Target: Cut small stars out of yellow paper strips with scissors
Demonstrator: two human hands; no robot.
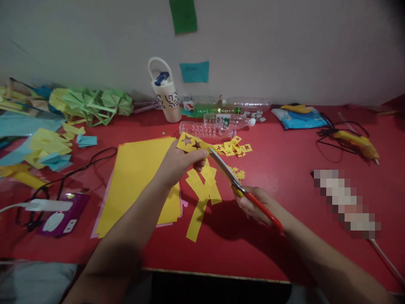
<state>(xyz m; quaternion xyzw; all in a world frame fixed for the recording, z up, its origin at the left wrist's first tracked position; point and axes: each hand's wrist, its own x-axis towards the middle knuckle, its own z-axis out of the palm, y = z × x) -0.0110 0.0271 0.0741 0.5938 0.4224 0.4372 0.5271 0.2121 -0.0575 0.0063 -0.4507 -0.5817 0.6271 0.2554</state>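
Left hand pinches a yellow strip with star-shaped holes above the red bench's middle; right hand grips red-handled scissors, blade tips at the strip.

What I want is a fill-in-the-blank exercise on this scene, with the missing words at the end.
The left hand holds a yellow strip with ____-shaped holes. The scissors are in the ____ hand. The table has a ____ top. Of the two papers on the wall, the higher one is ____.
Missing words: star; right; red; green.
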